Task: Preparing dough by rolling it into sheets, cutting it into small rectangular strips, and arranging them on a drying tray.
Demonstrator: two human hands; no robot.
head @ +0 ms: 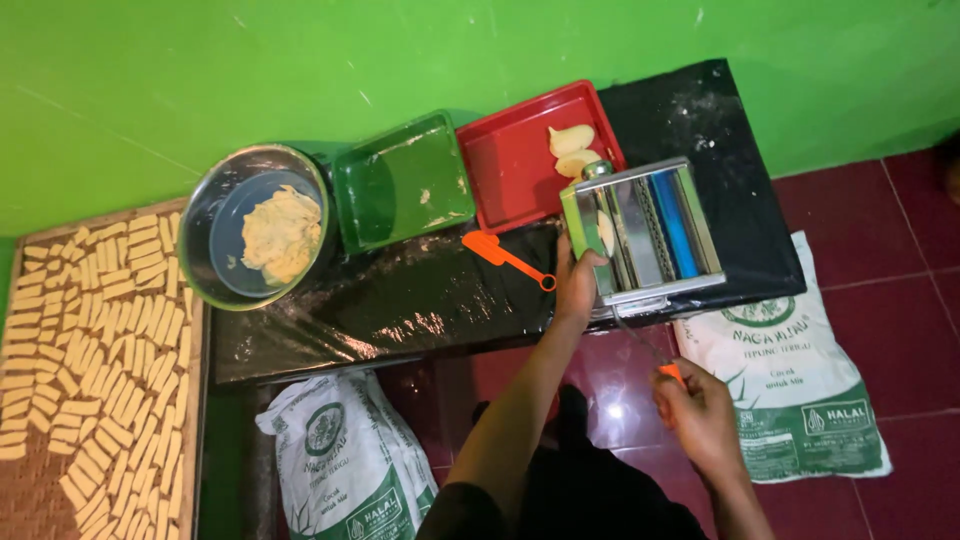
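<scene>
Many cut dough strips (95,350) done at 9 o'clock; bowl dough (280,235) remains; left hand (577,285) grip steadies roller machine (645,230), right hand (700,410) grip closed on crank handle (672,372)

One black plastic-covered low table (420,300). One metal hand-cranked pasta roller (650,235), near table's front right edge. Two square plastic trays at back edge: one red (500,175), one green (400,185). Two pale dough pieces (572,148) in red tray. One round metal bowl (200,240) at table's left end, one dough lump inside. One orange plastic spatula (505,258), mid-table. Two white printed flour sacks (800,390) on floor. One woven mat (30,490), many cut dough strips, too many to count.
</scene>
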